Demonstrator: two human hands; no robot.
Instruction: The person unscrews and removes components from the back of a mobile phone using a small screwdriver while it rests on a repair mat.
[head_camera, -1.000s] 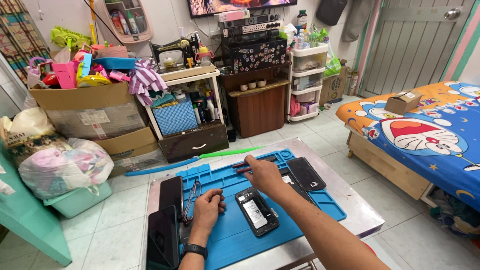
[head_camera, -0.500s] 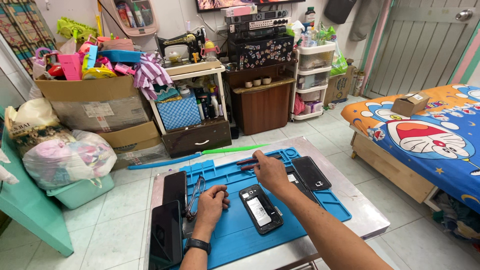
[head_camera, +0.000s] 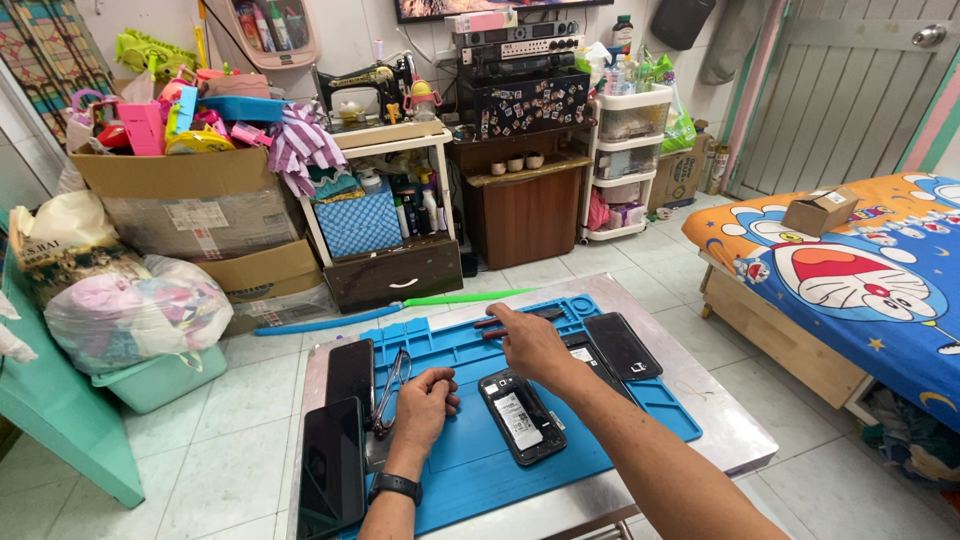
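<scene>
Reaching with the right hand (head_camera: 530, 345), fingers loose and holding nothing, toward the dark slim screwdriver (head_camera: 520, 318) near the far edge of the blue silicone mat (head_camera: 470, 460). Left hand (head_camera: 425, 405) rests curled, empty. Next: pinching that slender handle cleanly.

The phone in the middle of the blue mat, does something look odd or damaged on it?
Yes. The phone beside the left hand lies with its back cover off, insides and a white label exposed. It sits askew on the blue mat. No cracks visible.
</scene>
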